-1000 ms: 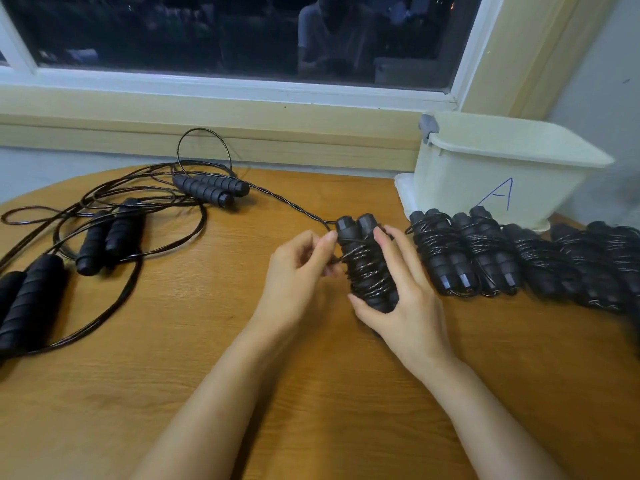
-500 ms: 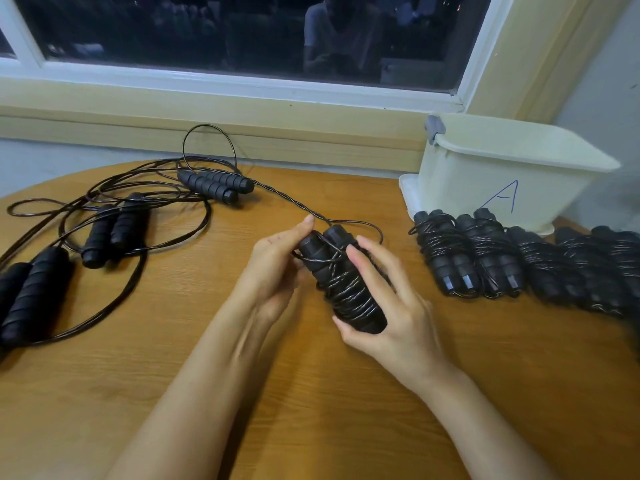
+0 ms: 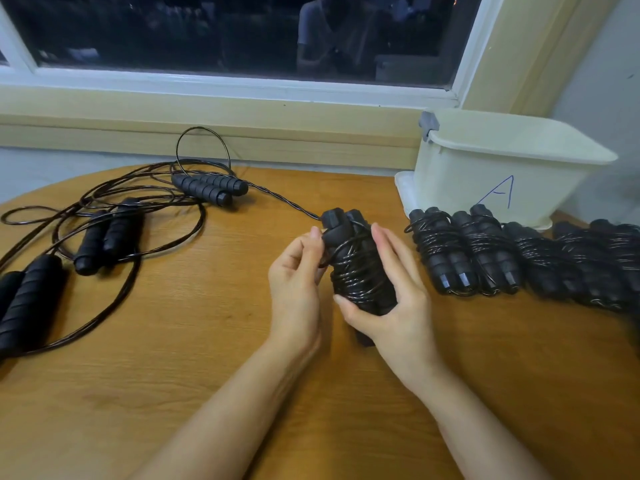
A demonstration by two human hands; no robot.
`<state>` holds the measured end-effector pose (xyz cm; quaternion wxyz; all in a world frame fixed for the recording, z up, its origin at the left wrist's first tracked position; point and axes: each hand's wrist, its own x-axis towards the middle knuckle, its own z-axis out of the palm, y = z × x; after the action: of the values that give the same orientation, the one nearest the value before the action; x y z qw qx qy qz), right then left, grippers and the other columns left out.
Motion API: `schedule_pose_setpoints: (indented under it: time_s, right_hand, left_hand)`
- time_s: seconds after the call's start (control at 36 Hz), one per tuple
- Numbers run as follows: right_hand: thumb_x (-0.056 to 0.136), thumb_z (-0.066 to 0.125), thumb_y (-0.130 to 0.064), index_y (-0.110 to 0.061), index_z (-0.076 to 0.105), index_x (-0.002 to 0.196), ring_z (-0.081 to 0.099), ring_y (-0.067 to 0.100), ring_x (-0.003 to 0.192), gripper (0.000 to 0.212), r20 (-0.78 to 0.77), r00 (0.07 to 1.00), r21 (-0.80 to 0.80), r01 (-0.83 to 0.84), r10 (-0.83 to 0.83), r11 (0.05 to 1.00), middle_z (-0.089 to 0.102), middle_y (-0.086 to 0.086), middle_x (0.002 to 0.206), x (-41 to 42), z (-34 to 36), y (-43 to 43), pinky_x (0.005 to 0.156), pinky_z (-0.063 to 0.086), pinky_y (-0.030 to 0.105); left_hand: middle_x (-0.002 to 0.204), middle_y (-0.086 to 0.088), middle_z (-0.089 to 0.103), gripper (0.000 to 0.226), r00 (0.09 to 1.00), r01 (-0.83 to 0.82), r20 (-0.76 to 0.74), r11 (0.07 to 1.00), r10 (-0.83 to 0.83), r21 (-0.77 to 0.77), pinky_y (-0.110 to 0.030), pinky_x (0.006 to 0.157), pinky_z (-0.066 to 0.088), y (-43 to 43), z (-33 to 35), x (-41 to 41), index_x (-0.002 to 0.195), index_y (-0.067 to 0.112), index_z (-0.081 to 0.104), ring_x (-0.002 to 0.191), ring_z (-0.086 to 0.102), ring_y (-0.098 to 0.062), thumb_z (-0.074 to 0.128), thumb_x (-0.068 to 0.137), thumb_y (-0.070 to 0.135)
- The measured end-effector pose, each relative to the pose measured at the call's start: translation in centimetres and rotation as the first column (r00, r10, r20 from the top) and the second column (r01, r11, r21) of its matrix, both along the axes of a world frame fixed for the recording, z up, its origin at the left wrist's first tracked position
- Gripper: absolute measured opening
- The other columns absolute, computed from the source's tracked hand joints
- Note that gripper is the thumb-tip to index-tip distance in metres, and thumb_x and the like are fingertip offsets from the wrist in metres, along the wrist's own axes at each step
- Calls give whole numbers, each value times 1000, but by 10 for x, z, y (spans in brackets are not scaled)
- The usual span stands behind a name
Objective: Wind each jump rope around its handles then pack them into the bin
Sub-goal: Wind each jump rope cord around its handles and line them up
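Note:
My right hand (image 3: pixel 391 306) grips a pair of black jump-rope handles (image 3: pixel 356 265) half wound in black cord, held upright over the table centre. My left hand (image 3: pixel 298 271) pinches the cord beside the handles' top. The loose cord tail (image 3: pixel 284 199) runs back left towards the pile. A cream bin (image 3: pixel 498 171) marked "A" stands at the back right. In front of it lies a row of several wound ropes (image 3: pixel 464 254).
Three unwound ropes lie tangled on the left: handle pairs at the back (image 3: pixel 211 188), the middle (image 3: pixel 107 237) and the left edge (image 3: pixel 24 303). The round wooden table (image 3: pixel 207 358) meets a wall and window sill behind. The bin's lid (image 3: pixel 401 185) lies under the bin.
The handle bundle swung left and then back to the right and upright. My left hand carried the cord round the handles' top, and the loose loop has been drawn tight.

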<state>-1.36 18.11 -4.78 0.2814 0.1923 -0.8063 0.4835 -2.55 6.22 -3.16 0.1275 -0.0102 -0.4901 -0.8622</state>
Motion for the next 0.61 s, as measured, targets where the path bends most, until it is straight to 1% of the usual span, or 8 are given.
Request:
schedule_pose_setpoints:
  time_s: [0.06,0.11,0.22,0.33,0.42,0.5,0.56,0.61]
  right_hand:
    - [70,80,-15,-8,41,146,35,-5,137,86,24,1000,-19,-8,8,1000,45,4,146,0,0,0,106,29,7]
    - [71,80,-16,-9,41,147,35,-5,138,86,40,999,-29,-11,12,1000,45,3,148,1,0,1,106,29,6]
    - [71,81,-14,-13,40,148,33,-7,138,88,66,998,-33,-12,15,999,43,-1,149,1,-2,2,105,29,5]
    - [74,76,-27,-14,42,148,36,-17,129,83,-41,994,130,108,-103,986,45,2,149,-2,0,7,99,32,1]
    - [75,76,-32,-14,44,147,51,6,123,81,-129,979,270,188,-158,944,46,2,149,-1,1,12,90,50,19]
    - [71,83,-28,-15,46,147,59,16,119,86,-172,972,371,217,-163,903,48,2,149,1,1,12,77,60,30]
    - [70,84,-28,-17,44,148,63,17,114,88,-157,977,399,196,-143,896,46,0,150,3,0,10,72,61,32]
    - [70,84,-28,-20,42,149,63,16,113,90,-119,987,374,149,-112,915,43,-3,151,3,-3,7,74,61,33]
  left_hand:
    - [82,-2,63,29,982,-156,-140,958,125,-241,-32,78,48,-3,-3,-1,75,13,65,83,58,-16,53,98,26]
    - [79,6,62,27,935,-318,-292,839,201,-442,-24,73,47,-6,-3,-2,74,16,63,79,58,-10,52,99,19]
    - [74,13,57,25,861,-483,-454,653,231,-583,-16,65,42,-12,-6,-7,76,19,61,71,56,-5,52,99,20]
    - [72,-2,63,38,966,-256,-197,760,170,-597,-36,67,55,-13,-9,-9,75,10,62,73,63,-19,46,103,29]
    - [91,-2,71,43,996,-77,2,835,94,-546,-34,81,57,-16,-3,-10,95,10,65,90,68,-14,39,104,43]
    - [107,19,70,46,996,87,65,879,-64,-469,-25,94,51,-27,3,-15,116,29,59,106,63,1,38,91,60]
    - [119,12,69,57,972,236,105,881,-211,-409,-26,99,47,-33,6,-17,129,24,57,116,61,-2,40,88,59]
    - [114,-1,72,52,949,314,129,877,-287,-365,-25,91,50,-35,10,-16,125,15,63,106,65,-10,45,90,50]
